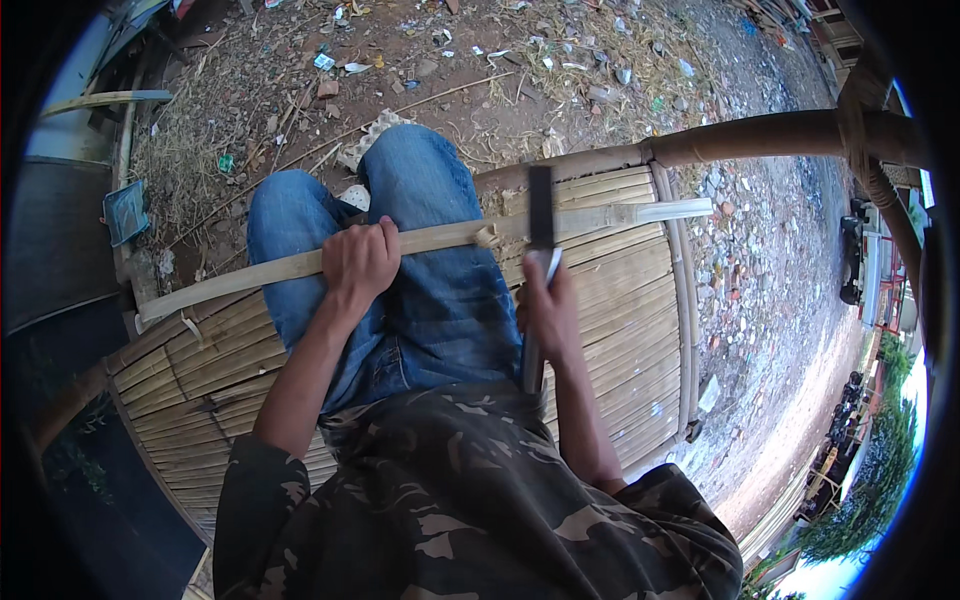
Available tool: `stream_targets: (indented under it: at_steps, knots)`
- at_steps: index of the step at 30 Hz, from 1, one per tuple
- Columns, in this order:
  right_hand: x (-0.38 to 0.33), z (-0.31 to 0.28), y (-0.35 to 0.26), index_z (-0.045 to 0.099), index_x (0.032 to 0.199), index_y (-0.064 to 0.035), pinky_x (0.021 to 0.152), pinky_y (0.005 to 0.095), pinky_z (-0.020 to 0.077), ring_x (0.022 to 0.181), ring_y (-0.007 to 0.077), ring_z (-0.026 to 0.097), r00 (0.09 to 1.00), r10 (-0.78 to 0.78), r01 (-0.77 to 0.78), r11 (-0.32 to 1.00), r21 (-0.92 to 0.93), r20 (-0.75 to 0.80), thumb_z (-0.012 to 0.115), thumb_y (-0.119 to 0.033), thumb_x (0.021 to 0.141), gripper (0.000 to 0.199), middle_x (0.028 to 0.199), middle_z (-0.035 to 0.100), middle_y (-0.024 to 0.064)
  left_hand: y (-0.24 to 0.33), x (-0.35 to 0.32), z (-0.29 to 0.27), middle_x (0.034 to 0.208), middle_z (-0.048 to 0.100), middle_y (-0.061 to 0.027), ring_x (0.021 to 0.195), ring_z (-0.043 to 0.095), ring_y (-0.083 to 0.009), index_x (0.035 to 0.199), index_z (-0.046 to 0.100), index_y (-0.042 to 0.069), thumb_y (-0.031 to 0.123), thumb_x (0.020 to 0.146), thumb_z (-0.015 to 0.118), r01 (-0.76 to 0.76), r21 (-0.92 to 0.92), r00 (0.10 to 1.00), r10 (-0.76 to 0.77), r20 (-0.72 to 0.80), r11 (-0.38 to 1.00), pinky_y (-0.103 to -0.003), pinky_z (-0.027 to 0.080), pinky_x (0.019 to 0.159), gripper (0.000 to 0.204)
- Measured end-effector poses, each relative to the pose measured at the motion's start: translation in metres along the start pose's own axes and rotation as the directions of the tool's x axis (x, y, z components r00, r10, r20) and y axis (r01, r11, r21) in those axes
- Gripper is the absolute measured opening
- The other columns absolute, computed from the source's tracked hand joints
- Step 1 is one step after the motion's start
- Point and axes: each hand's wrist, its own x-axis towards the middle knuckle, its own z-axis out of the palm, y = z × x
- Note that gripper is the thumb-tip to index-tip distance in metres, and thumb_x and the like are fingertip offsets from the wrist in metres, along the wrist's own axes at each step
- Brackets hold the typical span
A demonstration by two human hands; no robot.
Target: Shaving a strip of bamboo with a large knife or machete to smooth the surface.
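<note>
Bamboo strip (440,236): long, pale, lying crosswise over the seated person's jeans (430,300), its right end above a slatted bamboo bench (625,300).
Left hand (360,262): back upward, fingers closed around the strip left of its middle.
Right hand (552,308): slightly blurred, gripping a long-handled knife (541,205), thumb pointing forward; the dark blade crosses the strip, contact unclear.
Litter (324,62): scattered beyond the knees; any print too small to read.

No text, label, number or sign can be read. Any print on the blue-and-white scrap (324,62) at the upper left, or on the blue object (125,213) at the left, is too small to make out.
</note>
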Motion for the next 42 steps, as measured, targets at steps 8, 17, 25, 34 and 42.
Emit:
stream_targets:
  at_steps: [8, 17, 25, 34, 42]
  knots:
    - [-0.006, -0.051, -0.024, 0.044, 0.096, -0.0137, 0.038, 0.0254, 0.0355, 0.044, 0.0093, 0.043, 0.991, 0.093, -0.045, 0.907, 0.419, -0.096, 0.053, -0.036, 0.098, 0.023, 0.062, 0.046, 0.0012, -0.027, 0.004, -0.029, 0.061, 0.062, -0.0223, 0.059, 0.062, -0.0409, 0.06, 0.065, 0.002, 0.036, 0.101, 0.035, 0.041, -0.065, 0.988, -0.03, 0.15, 0.997, -0.051, 0.049, 0.059, 0.06]
    - [0.005, -0.105, -0.064, 0.046, 0.093, -0.0141, 0.039, 0.0235, 0.0328, 0.043, 0.0075, 0.04, 0.904, -0.021, 0.193, 0.911, 0.364, -0.426, 0.054, -0.038, 0.097, 0.025, 0.062, 0.046, 0.0006, 0.005, 0.011, -0.009, 0.059, 0.061, -0.0242, 0.056, 0.063, -0.0411, 0.058, 0.065, 0.0, 0.033, 0.1, 0.037, -0.034, -0.066, 0.986, 0.044, 0.162, 0.997, -0.051, 0.05, 0.058, 0.06]
    - [-0.007, -0.104, -0.068, 0.047, 0.102, -0.0123, 0.04, 0.0235, 0.0354, 0.045, 0.0089, 0.043, 0.846, -0.217, 0.434, 0.811, 0.392, -0.487, 0.053, -0.035, 0.098, 0.024, 0.065, 0.049, 0.0024, -0.011, 0.002, -0.011, 0.06, 0.061, -0.0239, 0.056, 0.062, -0.0406, 0.06, 0.065, -0.001, 0.027, 0.097, 0.039, 0.03, -0.006, 0.988, -0.028, 0.152, 1.0, -0.049, 0.05, 0.058, 0.054]
    - [-0.004, -0.063, -0.041, 0.049, 0.099, -0.0078, 0.038, 0.024, 0.0371, 0.043, 0.0087, 0.045, 0.991, -0.038, 0.078, 0.945, 0.319, -0.129, 0.053, -0.035, 0.098, 0.028, 0.06, 0.047, 0.0011, -0.022, -0.005, -0.006, 0.056, 0.059, -0.0232, 0.05, 0.061, -0.0385, 0.055, 0.062, 0.0, 0.024, 0.095, 0.042, -0.003, 0.001, 0.994, 0.003, 0.105, 1.0, -0.047, 0.049, 0.052, 0.051]
    - [0.004, -0.007, 0.008, 0.048, 0.1, -0.0066, 0.039, 0.0271, 0.0402, 0.044, 0.0118, 0.048, 0.998, 0.043, -0.048, 0.989, 0.138, 0.04, 0.053, -0.038, 0.098, 0.031, 0.061, 0.048, 0.0019, -0.014, -0.001, 0.004, 0.055, 0.059, -0.0227, 0.049, 0.062, -0.0373, 0.052, 0.062, 0.001, 0.023, 0.093, 0.043, -0.054, 0.064, 0.998, 0.052, 0.033, 0.996, -0.046, 0.051, 0.05, 0.051]
